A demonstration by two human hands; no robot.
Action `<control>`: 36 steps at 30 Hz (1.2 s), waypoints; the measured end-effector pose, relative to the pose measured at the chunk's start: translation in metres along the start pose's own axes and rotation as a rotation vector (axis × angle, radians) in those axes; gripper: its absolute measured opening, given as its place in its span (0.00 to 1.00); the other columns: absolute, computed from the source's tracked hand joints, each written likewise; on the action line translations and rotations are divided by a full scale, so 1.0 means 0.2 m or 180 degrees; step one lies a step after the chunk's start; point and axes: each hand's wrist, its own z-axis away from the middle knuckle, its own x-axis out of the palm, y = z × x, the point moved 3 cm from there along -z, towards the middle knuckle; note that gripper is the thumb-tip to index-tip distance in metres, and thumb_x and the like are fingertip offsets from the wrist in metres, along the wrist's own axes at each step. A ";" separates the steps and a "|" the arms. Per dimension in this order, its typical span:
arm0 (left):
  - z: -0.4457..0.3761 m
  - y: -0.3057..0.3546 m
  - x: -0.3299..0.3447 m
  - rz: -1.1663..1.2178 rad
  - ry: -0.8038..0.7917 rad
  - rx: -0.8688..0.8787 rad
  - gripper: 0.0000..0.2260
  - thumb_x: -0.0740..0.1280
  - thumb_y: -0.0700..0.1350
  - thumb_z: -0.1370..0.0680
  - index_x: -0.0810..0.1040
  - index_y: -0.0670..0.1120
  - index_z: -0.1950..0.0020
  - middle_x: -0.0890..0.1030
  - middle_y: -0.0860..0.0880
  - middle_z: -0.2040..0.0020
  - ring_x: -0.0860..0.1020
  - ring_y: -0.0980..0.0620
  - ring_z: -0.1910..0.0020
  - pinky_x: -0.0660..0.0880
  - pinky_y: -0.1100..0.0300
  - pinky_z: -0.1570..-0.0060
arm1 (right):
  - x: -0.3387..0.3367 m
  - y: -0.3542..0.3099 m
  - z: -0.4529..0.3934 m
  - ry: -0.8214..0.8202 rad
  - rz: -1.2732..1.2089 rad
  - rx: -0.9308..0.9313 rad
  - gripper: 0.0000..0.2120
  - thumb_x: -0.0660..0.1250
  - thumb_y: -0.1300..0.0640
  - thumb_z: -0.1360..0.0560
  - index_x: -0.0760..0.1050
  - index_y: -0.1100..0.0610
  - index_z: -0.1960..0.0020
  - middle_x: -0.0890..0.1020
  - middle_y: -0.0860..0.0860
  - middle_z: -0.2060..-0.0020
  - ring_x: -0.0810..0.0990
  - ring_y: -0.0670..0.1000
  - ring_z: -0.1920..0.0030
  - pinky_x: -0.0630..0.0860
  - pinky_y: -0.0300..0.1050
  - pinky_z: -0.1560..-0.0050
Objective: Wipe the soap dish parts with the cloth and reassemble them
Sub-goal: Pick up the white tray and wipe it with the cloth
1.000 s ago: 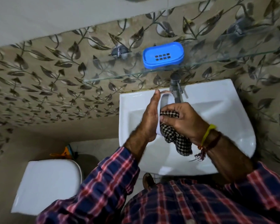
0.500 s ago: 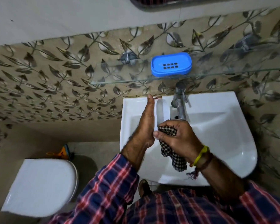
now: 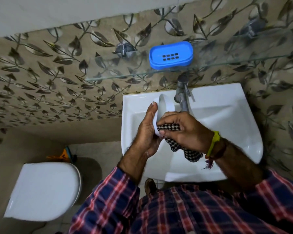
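Note:
Over the sink, my left hand (image 3: 146,130) holds a white oval soap dish part (image 3: 164,103) upright on its edge, the palm flat along its left side. My right hand (image 3: 181,130) grips a black-and-white checked cloth (image 3: 184,149) and presses it against the lower end of the white part; the cloth's tail hangs below my wrist. The blue slotted soap dish part (image 3: 171,55) lies on the glass shelf (image 3: 112,76) above the tap, apart from both hands.
The white basin (image 3: 227,119) sits under my hands, its steel tap (image 3: 182,93) just right of the white part. A closed white toilet (image 3: 42,190) stands at lower left, with an orange item (image 3: 63,155) behind it. Leaf-patterned tiles cover the wall.
My right hand with the cloth has slid down the white part toward its near end. The view has shifted slightly; the blue part stays on the shelf.

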 end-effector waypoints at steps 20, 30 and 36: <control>-0.04 0.05 -0.05 -0.0339 0.0270 -0.0462 0.25 0.58 0.66 0.21 0.80 0.47 0.41 0.86 0.46 0.58 0.85 0.49 0.60 0.78 0.54 0.57 | 0.03 0.08 0.04 -0.0100 0.1080 -0.0269 0.10 0.68 0.53 0.27 0.80 0.54 0.48 0.79 0.44 0.52 0.80 0.50 0.51 0.78 0.55 0.51; 0.02 0.07 -0.03 -0.2304 0.0365 0.1829 0.32 0.49 0.71 0.22 0.57 0.59 0.21 0.62 0.50 0.20 0.63 0.52 0.22 0.58 0.41 0.24 | -0.01 0.10 0.00 0.1058 -0.1484 0.0614 0.03 0.71 0.68 0.27 0.79 0.62 0.55 0.81 0.54 0.68 0.79 0.51 0.71 0.79 0.41 0.70; 0.00 0.01 0.06 -0.1811 0.0006 0.2278 0.30 0.49 0.65 0.19 0.66 0.44 0.27 0.81 0.36 0.52 0.80 0.34 0.55 0.79 0.44 0.54 | -0.02 0.05 -0.01 0.0743 -0.2098 0.0574 0.06 0.68 0.69 0.25 0.78 0.62 0.60 0.79 0.52 0.71 0.77 0.49 0.72 0.78 0.42 0.69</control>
